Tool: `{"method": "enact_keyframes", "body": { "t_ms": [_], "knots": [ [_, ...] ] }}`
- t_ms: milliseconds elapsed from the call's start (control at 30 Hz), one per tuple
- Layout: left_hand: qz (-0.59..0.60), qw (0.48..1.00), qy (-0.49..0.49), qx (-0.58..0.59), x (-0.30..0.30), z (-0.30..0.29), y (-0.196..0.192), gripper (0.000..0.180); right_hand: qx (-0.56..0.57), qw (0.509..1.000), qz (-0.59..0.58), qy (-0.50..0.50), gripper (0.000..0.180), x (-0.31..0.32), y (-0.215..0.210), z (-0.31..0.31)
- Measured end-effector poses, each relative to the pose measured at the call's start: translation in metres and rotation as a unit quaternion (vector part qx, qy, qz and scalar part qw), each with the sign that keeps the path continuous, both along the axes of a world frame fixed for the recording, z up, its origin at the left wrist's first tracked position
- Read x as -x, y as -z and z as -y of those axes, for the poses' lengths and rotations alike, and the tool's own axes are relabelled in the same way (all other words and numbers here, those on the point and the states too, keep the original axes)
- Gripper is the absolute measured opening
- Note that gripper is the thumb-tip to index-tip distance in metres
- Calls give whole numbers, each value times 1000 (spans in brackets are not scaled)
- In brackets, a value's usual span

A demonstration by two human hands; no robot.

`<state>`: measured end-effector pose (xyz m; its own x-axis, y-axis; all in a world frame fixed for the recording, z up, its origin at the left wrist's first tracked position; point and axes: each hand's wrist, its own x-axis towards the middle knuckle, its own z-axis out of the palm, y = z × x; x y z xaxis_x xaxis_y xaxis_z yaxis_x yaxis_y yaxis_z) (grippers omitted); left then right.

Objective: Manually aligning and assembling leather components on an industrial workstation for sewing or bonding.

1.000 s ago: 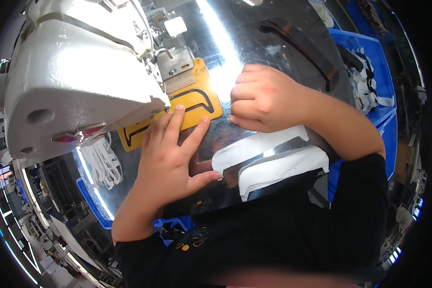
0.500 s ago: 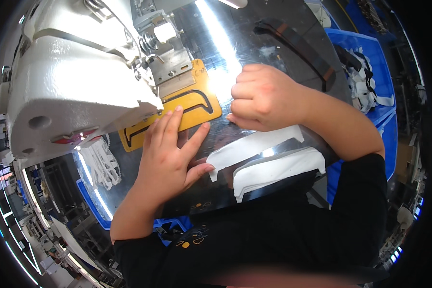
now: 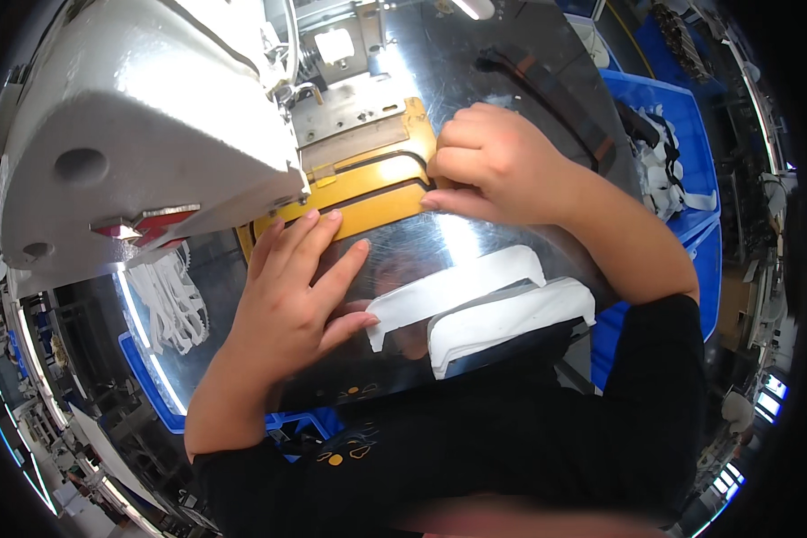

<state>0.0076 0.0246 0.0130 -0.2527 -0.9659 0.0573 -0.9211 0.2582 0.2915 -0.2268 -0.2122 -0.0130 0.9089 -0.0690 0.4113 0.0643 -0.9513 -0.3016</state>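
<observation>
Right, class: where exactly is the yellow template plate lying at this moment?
In the head view, the yellow template plate lies flat on the shiny metal table, under the white sewing machine, with the left hand on its near edge and the right hand at its right end.

Flat yellow template [image 3: 368, 193] lies under the sewing machine [image 3: 143, 125].

White sewing machine head [image 3: 134, 134] at upper left, overhanging a polished metal table [image 3: 475, 67] that mirrors the overhead lights. Two curved white fabric pieces [image 3: 511, 309] lie side by side near the table's front edge. A dark curved strip [image 3: 556, 90] rests toward the far right of the table. Blue bin [image 3: 681, 134] at right, holding white pieces; a second blue bin [image 3: 148, 368] below the table's left edge, with a bundle of white straps [image 3: 175, 300] just above it.
</observation>
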Motion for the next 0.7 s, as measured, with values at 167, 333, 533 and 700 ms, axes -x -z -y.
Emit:
{"method": "enact_keyframes", "body": {
  "t_ms": [167, 333, 533, 700],
  "knots": [
    [1, 999, -10, 31, 0, -2, -1, 66, 12, 999, -7, 51, 29, 2, -6, 10],
    [-3, 999, -8, 44, -3, -1, 4, 63, 104, 991, -66, 50, 18, 12, -16, 18],
    [0, 998, -12, 57, -4, 1, 7, 61, 218, 974, -53, -3, 22, 22, -26, 9],
    [10, 998, -24, 61, -7, 2, 10, 63, 254, 962, 74, 62, 21, 19, -30, 26]
  ]
}}
